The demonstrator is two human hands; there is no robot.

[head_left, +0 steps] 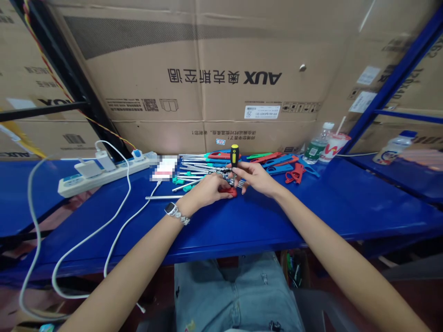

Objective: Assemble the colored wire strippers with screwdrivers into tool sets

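My left hand (210, 190) presses a red plastic part (229, 191) down on the blue table, its fingers closed round it. A metal tube with a dark end reaches left from beneath that hand. My right hand (256, 179) has its fingers closed at the lower end of a black and yellow screwdriver (234, 156), which stands upright over the red part. Behind my hands lie several metal tubes (194, 167) with teal ends. Red and blue plastic handles (280, 161) are heaped to the right of them. The screwdriver's tip is hidden by my fingers.
A white power strip (107, 174) with plugs and cables lies at the left, beside a blurred phone (165, 168). At the right stand a water bottle (316, 145), a drink cup (334, 146) and another bottle (394, 147). Large cardboard boxes (214, 55) rise behind the table (221, 230).
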